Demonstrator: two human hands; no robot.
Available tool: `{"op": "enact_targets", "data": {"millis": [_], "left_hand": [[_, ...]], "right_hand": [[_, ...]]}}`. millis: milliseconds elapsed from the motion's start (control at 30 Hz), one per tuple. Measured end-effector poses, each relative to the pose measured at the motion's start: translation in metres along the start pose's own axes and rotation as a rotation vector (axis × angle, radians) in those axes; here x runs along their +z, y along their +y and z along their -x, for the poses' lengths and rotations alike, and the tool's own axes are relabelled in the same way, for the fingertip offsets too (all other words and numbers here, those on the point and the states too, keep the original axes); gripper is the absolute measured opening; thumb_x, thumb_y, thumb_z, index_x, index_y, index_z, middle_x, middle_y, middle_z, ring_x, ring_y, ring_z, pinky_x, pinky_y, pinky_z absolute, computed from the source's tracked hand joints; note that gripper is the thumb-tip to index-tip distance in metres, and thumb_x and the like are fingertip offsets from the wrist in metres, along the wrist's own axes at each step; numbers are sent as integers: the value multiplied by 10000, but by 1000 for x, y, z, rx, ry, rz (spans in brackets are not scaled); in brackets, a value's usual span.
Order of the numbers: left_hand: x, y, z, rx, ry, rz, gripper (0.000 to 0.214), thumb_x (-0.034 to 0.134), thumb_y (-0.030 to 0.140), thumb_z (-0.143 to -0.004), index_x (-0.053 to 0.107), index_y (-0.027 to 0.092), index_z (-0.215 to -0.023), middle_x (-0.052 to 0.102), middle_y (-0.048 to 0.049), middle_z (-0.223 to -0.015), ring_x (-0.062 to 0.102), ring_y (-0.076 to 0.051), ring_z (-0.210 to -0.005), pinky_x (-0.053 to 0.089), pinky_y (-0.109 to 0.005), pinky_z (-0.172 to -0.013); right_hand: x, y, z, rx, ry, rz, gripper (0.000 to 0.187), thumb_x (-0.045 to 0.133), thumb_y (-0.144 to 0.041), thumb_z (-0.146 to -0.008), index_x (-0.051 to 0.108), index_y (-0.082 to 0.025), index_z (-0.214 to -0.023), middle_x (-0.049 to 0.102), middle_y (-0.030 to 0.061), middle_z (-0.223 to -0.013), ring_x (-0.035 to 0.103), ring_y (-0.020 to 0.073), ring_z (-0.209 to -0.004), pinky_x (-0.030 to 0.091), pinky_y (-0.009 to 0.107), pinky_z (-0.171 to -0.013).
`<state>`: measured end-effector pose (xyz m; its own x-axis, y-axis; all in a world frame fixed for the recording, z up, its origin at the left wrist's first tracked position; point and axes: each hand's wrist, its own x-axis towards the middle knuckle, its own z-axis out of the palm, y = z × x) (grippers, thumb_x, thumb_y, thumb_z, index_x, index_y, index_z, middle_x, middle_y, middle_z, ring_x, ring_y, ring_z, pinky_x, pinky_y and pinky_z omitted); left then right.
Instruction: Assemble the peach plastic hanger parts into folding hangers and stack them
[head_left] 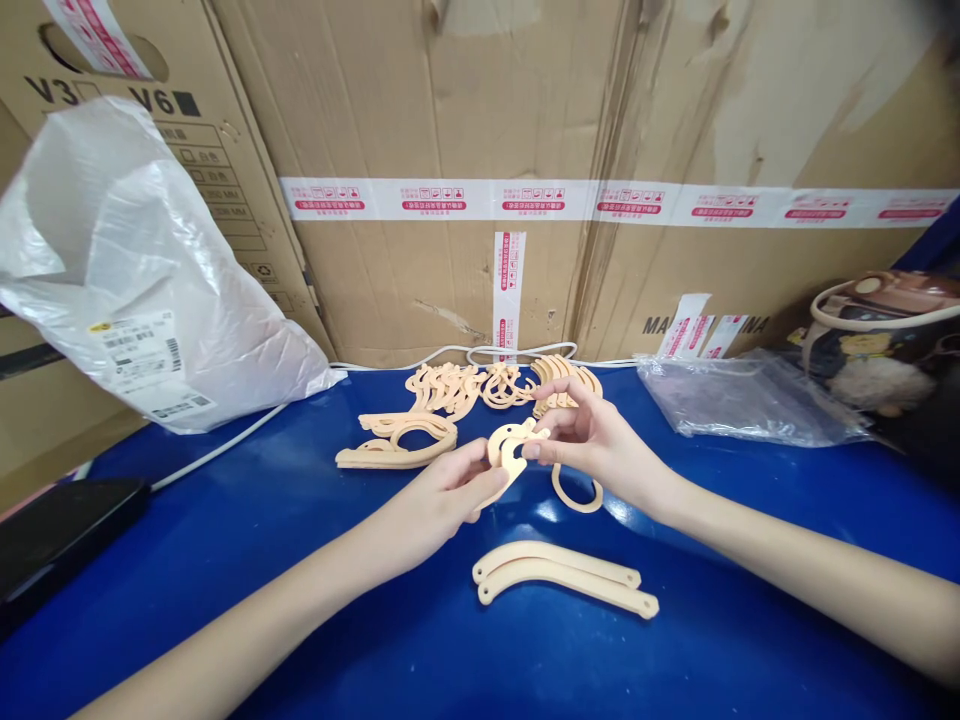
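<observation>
Both my hands meet over the middle of the blue table [225, 560]. My left hand [439, 500] and my right hand [592, 440] pinch the same small flat beige wooden cut-out piece [510, 448] between their fingertips, held just above the table. Below my right hand lies a beige ring-shaped piece [577, 497]. Nearer to me lie two long curved beige strips [562, 580], side by side. Behind my hands sits a heap of several similar curved beige pieces [450, 400], with a stacked bundle [397, 445] at its left.
Large cardboard boxes [480, 150] wall off the back. A white plastic bag [135, 270] leans at the left, a clear plastic bag [742, 405] lies at the right beside a patterned container [885, 340]. A white cable [217, 450] and a black object [52, 535] lie at the left.
</observation>
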<state>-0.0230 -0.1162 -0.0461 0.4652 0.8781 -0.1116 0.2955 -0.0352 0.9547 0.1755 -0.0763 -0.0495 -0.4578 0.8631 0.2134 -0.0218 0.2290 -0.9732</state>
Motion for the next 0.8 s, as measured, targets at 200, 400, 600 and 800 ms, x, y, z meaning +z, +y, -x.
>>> {"op": "enact_targets", "data": {"millis": [200, 400, 600, 800], "left_hand": [[-1, -1, 3, -19, 5, 67, 367, 544, 492, -846, 537, 189, -1053, 364, 65, -648, 293, -85, -502, 241, -197, -421], [-3, 0, 8, 106, -84, -158, 330, 410, 475, -946, 584, 197, -977, 545, -2, -882, 488, -174, -830, 384, -263, -706], [-6, 5, 14, 60, -75, -361, 398, 332, 510, -964, 551, 192, -871, 568, 18, -848, 506, -166, -797, 377, -274, -717], [-8, -3, 8, 50, -33, -469, 398, 341, 484, -968, 503, 189, -756, 523, 44, -692, 505, -133, -665, 368, -251, -615]], "right_hand": [[5, -6, 7, -17, -40, 29, 528, 769, -323, -724, 421, -238, -1112, 617, -55, -698, 601, 128, -642, 453, 266, -610], [9, -8, 10, -109, -27, 227, 480, 715, -275, -787, 477, -225, -1201, 588, -57, -688, 570, 124, -648, 453, 269, -648], [5, -13, 9, -75, -124, 501, 239, 636, -408, -852, 665, -219, -997, 661, 4, -817, 576, 131, -675, 435, 250, -587], [2, -9, 6, -148, -120, 580, 236, 617, -336, -876, 666, -180, -1046, 669, 16, -804, 590, 143, -710, 445, 260, -632]]}}
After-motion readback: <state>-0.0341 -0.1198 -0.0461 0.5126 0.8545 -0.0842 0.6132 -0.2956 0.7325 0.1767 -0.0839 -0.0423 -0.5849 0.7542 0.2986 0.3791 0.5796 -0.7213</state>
